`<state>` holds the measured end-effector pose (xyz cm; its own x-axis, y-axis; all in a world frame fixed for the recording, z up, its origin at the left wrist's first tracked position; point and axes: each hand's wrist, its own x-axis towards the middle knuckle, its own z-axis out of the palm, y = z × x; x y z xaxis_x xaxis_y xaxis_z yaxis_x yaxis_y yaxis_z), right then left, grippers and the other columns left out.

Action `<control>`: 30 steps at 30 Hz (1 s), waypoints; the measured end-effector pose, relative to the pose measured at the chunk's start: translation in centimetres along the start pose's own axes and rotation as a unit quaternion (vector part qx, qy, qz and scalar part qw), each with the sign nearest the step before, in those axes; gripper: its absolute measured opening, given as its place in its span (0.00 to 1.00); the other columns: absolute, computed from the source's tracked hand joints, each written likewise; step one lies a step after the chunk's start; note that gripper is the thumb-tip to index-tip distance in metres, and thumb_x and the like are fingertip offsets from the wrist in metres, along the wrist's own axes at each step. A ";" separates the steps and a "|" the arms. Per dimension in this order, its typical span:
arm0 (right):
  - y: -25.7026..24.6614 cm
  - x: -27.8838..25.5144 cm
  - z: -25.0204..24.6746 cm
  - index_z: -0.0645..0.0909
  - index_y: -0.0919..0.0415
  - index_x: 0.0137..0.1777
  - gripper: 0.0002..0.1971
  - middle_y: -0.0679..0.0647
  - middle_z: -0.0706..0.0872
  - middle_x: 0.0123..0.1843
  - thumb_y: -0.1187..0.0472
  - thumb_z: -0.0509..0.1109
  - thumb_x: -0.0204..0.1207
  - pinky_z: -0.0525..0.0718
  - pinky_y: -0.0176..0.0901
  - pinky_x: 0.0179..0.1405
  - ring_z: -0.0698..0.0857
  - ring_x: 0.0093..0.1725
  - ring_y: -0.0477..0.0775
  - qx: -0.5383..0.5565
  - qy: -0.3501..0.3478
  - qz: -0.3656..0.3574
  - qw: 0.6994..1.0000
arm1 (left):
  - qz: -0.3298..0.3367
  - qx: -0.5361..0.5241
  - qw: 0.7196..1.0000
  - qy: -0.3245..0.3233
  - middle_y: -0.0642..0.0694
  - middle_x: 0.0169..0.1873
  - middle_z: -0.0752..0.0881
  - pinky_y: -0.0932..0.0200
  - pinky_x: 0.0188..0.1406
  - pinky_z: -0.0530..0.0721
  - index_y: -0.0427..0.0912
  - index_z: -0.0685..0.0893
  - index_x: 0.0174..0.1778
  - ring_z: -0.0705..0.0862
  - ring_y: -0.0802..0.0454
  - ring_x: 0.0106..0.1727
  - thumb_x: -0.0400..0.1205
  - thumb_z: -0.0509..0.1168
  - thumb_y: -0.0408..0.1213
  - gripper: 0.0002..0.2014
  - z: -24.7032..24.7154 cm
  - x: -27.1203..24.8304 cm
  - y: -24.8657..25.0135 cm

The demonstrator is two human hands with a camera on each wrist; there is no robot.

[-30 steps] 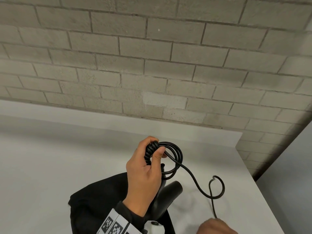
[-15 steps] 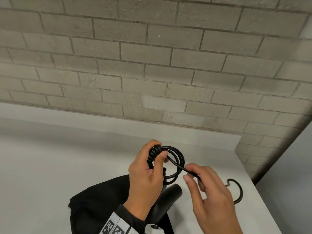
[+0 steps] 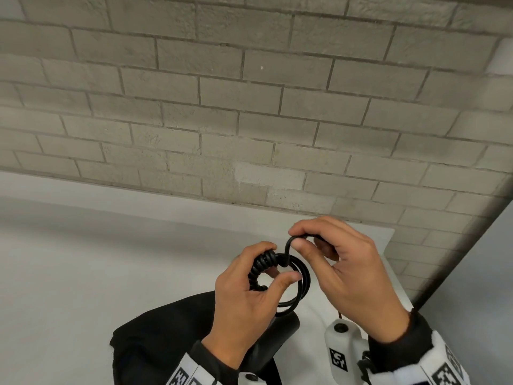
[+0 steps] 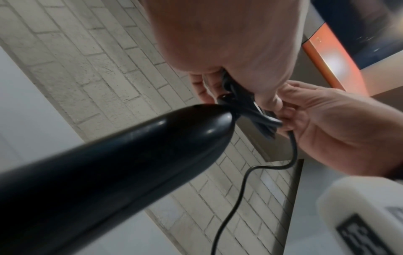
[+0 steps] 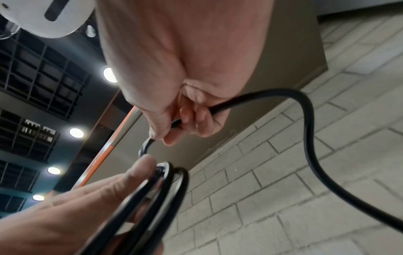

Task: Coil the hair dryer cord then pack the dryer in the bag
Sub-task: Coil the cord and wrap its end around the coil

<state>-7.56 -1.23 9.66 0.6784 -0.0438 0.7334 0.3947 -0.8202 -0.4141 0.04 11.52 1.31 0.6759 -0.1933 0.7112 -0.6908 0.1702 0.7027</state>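
Loops of cord (image 3: 295, 284) sit pinched in the left hand (image 3: 244, 304) above the bag (image 3: 155, 337) on the counter (image 3: 83, 273); the right hand (image 3: 352, 273) pinches the free run. If the thumb loosens, the coil could spring apart. Only the left wrist view shows the dryer (image 4: 109, 163) handle hanging beneath and the slack trailing down.

Your left hand (image 3: 244, 298) curled, thumb and fingers gripping cord coil (image 3: 291, 282). Your right hand (image 3: 352, 276) just right, pinching cord strand at fingertips.
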 end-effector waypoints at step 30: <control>2.2 -4.3 2.1 0.88 0.60 0.45 0.10 0.54 0.84 0.34 0.54 0.77 0.70 0.80 0.40 0.37 0.80 0.35 0.49 0.305 -0.120 0.229 0.917 | 0.021 0.087 0.996 0.023 0.67 0.46 0.83 0.60 0.44 0.81 0.61 0.80 0.52 0.83 0.54 0.48 0.82 0.60 0.61 0.11 -0.1 -0.7 0.3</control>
<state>-8.28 -1.65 4.49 0.9473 -0.1182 0.2978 0.2573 -0.2730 -0.9270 -0.58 11.84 1.00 0.6540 -0.1451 0.7425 -0.7497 0.0073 0.6618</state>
